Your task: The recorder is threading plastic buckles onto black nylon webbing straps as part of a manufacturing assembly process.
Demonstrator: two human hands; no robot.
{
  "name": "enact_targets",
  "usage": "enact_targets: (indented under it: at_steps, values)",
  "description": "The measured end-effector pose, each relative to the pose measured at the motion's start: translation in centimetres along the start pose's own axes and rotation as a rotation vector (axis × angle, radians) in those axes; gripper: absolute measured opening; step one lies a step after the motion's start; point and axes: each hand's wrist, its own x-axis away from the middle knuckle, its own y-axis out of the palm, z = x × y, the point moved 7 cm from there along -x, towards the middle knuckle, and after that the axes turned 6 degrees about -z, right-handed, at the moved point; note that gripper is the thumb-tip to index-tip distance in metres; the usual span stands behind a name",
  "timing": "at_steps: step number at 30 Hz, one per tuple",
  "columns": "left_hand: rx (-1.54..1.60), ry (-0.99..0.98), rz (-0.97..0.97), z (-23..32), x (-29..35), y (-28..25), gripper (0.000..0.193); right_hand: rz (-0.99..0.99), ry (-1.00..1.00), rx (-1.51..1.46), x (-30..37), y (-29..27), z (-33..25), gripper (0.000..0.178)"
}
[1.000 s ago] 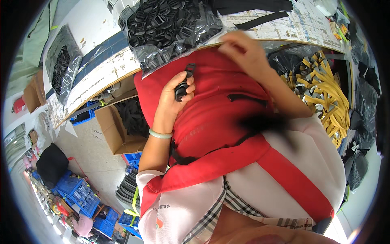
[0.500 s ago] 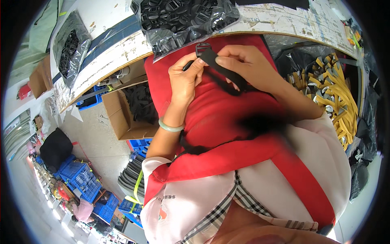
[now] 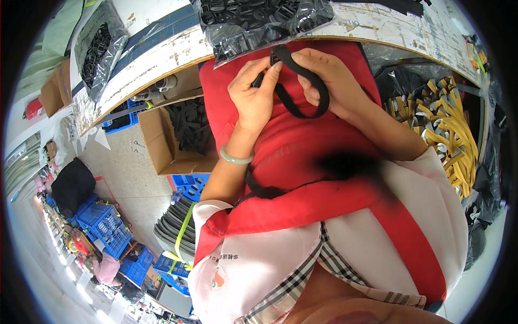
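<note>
Over my red apron (image 3: 232, 116), my two hands work close together just in front of the table edge. Thumb and fingers of my left hand (image 3: 252, 93) pinch a small black plastic buckle (image 3: 274, 55), largely covered by the webbing and fingertips. A black webbing strap (image 3: 324, 97) runs from the buckle and hangs in a loop between the hands. My right hand (image 3: 329, 78) grips this strap, its fingers curled behind it. Whether the strap passes through the buckle's slots, I cannot tell. A pale bangle (image 3: 236, 156) circles my left wrist.
On the worn white table (image 3: 350, 31), a clear bag of black buckles (image 3: 259, 16) stands ahead, with a smaller bag (image 3: 98, 51) farther left. Below are a cardboard box (image 3: 157, 141) of black straps and, at right, yellow strips (image 3: 450, 146). Blue crates (image 3: 105, 227) and a person (image 3: 106, 268) are left.
Both hands have risen slightly toward the table edge. The strap now bends into an open loop over the buckle, which has turned and shows less of its frame.
</note>
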Motion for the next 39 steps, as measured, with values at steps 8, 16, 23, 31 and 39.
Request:
enact_targets:
  at_steps: [8,16,23,31,39]
  values:
    - [-0.117,0.061,0.002,0.2,0.2,-0.4,0.015,-0.008,-0.026,-0.114,-0.5,-0.1,0.1,0.019]
    - [-0.135,0.082,-0.042,0.6,0.4,-0.1,0.014,0.042,-0.036,0.084,-0.9,-0.9,0.8,0.025]
    - [-0.272,0.228,-0.080,1.2,0.7,0.1,0.015,0.036,-0.068,0.112,-1.5,-1.3,0.9,0.025]
    - [0.496,-0.605,-0.128,-3.5,2.4,0.0,0.014,-0.109,0.003,0.055,-2.0,-1.0,0.8,0.024]
    - [0.689,-0.656,-0.008,-2.4,2.3,-0.1,0.018,-0.030,-0.865,1.077,1.9,3.3,-3.2,0.012]
